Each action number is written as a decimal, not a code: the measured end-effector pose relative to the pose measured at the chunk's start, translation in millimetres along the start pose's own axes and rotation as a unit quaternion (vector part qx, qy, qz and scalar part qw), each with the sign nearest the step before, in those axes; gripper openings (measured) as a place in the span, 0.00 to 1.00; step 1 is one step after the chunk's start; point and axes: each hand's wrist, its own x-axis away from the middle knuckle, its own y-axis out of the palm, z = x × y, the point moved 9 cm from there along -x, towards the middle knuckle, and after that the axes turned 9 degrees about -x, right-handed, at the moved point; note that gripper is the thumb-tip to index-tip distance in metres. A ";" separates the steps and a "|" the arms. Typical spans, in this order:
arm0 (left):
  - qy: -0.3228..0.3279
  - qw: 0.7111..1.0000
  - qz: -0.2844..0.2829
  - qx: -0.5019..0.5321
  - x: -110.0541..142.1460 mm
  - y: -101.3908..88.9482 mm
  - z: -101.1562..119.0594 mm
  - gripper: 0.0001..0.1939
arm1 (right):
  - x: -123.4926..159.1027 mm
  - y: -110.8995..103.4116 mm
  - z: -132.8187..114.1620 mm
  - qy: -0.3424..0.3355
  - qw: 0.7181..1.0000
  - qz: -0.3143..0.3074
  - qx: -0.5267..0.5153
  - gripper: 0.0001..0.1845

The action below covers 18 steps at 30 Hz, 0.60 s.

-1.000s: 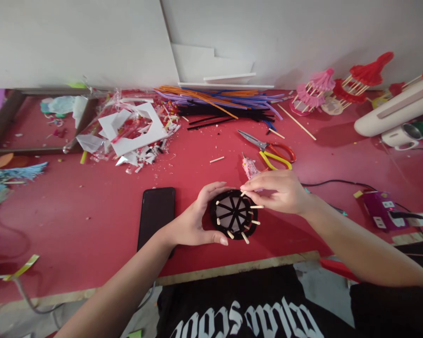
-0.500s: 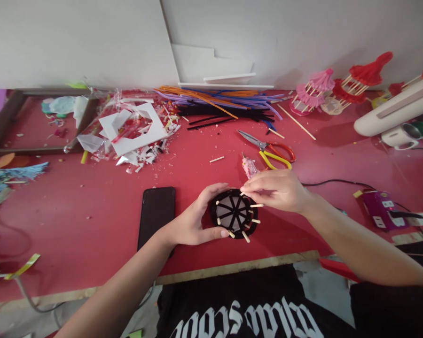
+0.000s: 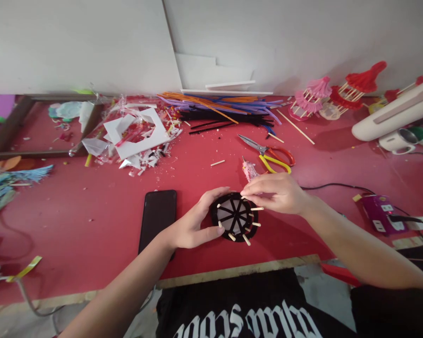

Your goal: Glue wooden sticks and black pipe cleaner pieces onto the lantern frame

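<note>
A round black base lies on the red table, with dark spokes over a pale centre and several short wooden sticks standing up around its rim. My left hand holds it from the left, thumb along the near edge and fingers curved round the far side. At the far right part of the rim, my right hand pinches a short wooden stick between thumb and fingertips. The stick's lower end seems to meet the rim. Just behind the right hand lies a pink glue gun-like tool, partly covered by the hand.
Scissors with red and yellow handles lie beyond the right hand. A phone is left of the base. Farther back are a bundle of pipe cleaners, foam scraps and pink and red carousel-like models. A purple power adapter sits right.
My left thumb has shifted slightly up and left along the rim, away from a near stick. The right hand keeps its pinch at the same spot. The whole view has shifted slightly.
</note>
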 end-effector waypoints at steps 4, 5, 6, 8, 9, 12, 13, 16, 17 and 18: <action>-0.006 1.000 -0.006 -0.003 0.6 0.2 -3.0 0.38 | 2.1 0.0 1.1 0.015 1.000 0.006 0.005 0.14; -0.008 1.000 -0.008 -0.003 0.8 0.5 -3.8 0.39 | 3.0 -0.3 2.5 0.026 1.000 0.006 0.009 0.14; -0.010 1.000 -0.011 -0.002 1.1 0.9 -4.4 0.39 | 4.0 -1.4 4.5 0.038 0.999 0.006 0.013 0.16; -0.010 1.000 -0.012 0.003 1.5 1.0 -4.9 0.39 | 6.0 -8.1 10.2 0.064 0.997 0.019 0.027 0.17; -0.010 1.000 -0.011 0.005 1.6 0.8 -4.9 0.39 | 6.9 -14.2 13.3 0.074 0.996 0.032 0.040 0.18; -0.014 1.000 -0.011 0.008 1.6 0.6 -4.9 0.39 | 10.2 -33.9 26.0 0.108 0.986 0.050 0.118 0.20; -0.016 1.000 -0.013 0.009 1.4 0.8 -4.7 0.39 | 11.7 -38.5 32.2 0.127 0.980 0.041 0.150 0.21; -0.020 0.999 -0.014 0.021 -0.1 0.8 -3.4 0.36 | 19.7 -44.0 52.3 0.193 0.957 -0.021 0.214 0.24; -0.022 0.999 -0.014 0.028 -0.8 0.8 -2.9 0.35 | 23.2 -43.4 57.4 0.210 0.951 -0.043 0.224 0.23; -0.025 0.999 -0.014 0.037 -1.4 0.9 -2.5 0.34 | 26.7 -41.5 61.4 0.223 0.944 -0.065 0.233 0.22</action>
